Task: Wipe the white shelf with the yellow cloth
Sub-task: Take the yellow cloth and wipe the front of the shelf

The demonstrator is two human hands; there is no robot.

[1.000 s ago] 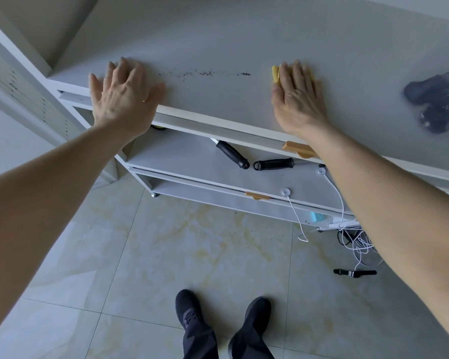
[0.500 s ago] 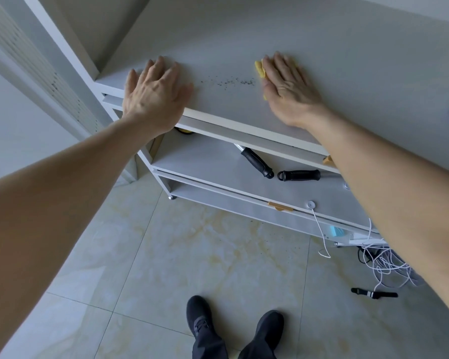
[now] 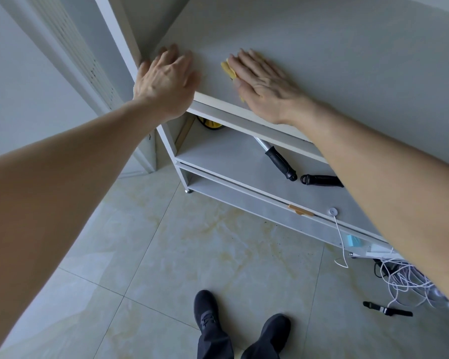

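Note:
The white shelf (image 3: 322, 53) has a broad pale top that fills the upper right of the view. My right hand (image 3: 262, 84) lies flat on that top near its front edge, pressing the yellow cloth (image 3: 228, 69) under the palm and fingers. Only a yellow strip of the cloth shows at the hand's left side. My left hand (image 3: 166, 81) rests flat, fingers spread, on the shelf's left front corner, a short gap from the cloth. No dark crumbs show on the surface between the hands.
On the lower shelf board (image 3: 231, 156) lie two black-handled tools (image 3: 280, 161) and a yellow item (image 3: 209, 124) at the back left. White cables (image 3: 405, 278) and a black strap (image 3: 386, 311) lie on the tiled floor at right. My shoes (image 3: 205, 309) stand below. A white wall panel (image 3: 62, 47) is at left.
My right hand slid the cloth leftward along the shelf top, over the line of dark crumbs, which no longer shows. The view shifted left; my left hand stayed at the corner.

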